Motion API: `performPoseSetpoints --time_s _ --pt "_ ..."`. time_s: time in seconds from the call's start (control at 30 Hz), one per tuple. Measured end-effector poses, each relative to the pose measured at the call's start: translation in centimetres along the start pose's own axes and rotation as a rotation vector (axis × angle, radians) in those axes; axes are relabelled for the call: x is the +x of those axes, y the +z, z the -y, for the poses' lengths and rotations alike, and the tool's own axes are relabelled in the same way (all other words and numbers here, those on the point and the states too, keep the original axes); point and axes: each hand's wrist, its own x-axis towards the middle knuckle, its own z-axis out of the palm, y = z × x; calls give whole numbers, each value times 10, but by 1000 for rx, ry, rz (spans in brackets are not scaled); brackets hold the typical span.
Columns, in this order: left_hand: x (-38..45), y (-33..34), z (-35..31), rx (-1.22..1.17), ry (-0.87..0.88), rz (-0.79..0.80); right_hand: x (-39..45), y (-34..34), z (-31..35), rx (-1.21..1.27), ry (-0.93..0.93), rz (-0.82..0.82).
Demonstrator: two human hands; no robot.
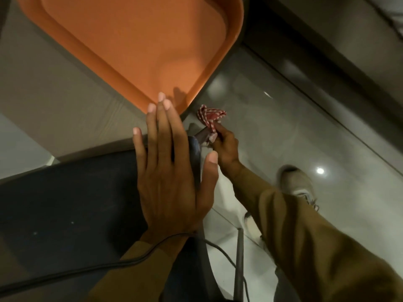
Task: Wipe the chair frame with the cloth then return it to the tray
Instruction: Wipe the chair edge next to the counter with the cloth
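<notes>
My left hand (168, 171) lies flat, fingers spread, on the dark blue chair seat (76, 203) near its right edge. Below the seat corner, my right hand (224, 144) is closed around a red-and-white checked cloth (210, 115), pressing it against the grey metal chair frame (201, 135) that sticks out under the seat. An orange tray (139, 46) sits on the beige table (65, 101) just beyond my left fingertips, with nothing in the part I see.
A grey chair leg (238, 258) runs down at the lower middle. A black cable (87, 271) crosses my left wrist. My shoe (298, 184) stands on the glossy grey floor (283, 105) at right.
</notes>
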Motion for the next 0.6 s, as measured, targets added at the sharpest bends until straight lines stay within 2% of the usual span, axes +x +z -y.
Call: performPoseSetpoints --time_s 0.13,0.23,0.33,0.47,0.6 --pt "0 -1 -1 9 -8 2 -77 -17 13 31 -184 97" --pt "1 0 -2 19 -15 -5 -101 -13 10 77 -254 75" --pt "0 2 -2 10 -8 -7 -77 -4 1 94 -184 -5" --pt "-2 7 1 26 0 -45 -11 1 -21 -79 -138 -38" --pt "-2 9 3 16 3 -57 20 4 -14 -37 29 -69"
